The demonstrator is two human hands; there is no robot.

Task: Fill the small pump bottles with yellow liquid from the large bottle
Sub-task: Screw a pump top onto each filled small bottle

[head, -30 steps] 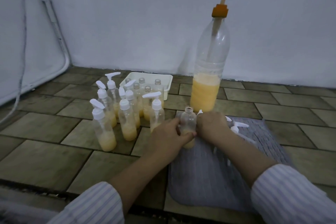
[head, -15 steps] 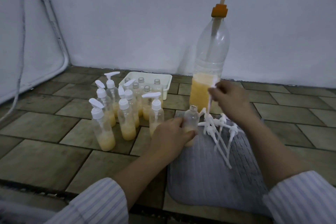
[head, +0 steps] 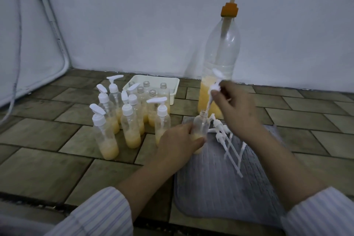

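My left hand (head: pixel 177 142) grips a small clear bottle (head: pixel 200 127) with a little yellow liquid in its bottom, upright on the grey mat (head: pixel 220 188). My right hand (head: pixel 235 106) pinches a white pump head (head: pixel 215 86) above it, and the pump's tube tip sits at the bottle's open neck. Behind them stands the large bottle (head: pixel 220 53) with an orange pump, yellow liquid filling its lower part. Several loose white pump heads (head: pixel 226 140) lie on the mat to the right of the small bottle.
Several capped small bottles (head: pixel 124 117) with yellow liquid stand in a group on the tiled floor at the left. A white tray (head: pixel 173 86) behind them holds several uncapped bottles. A white wall closes the back; a cable hangs at far left.
My right hand rose from the mat with one pump head, then carried it left, bringing its tube down to the small bottle's neck. My left hand kept holding the bottle.
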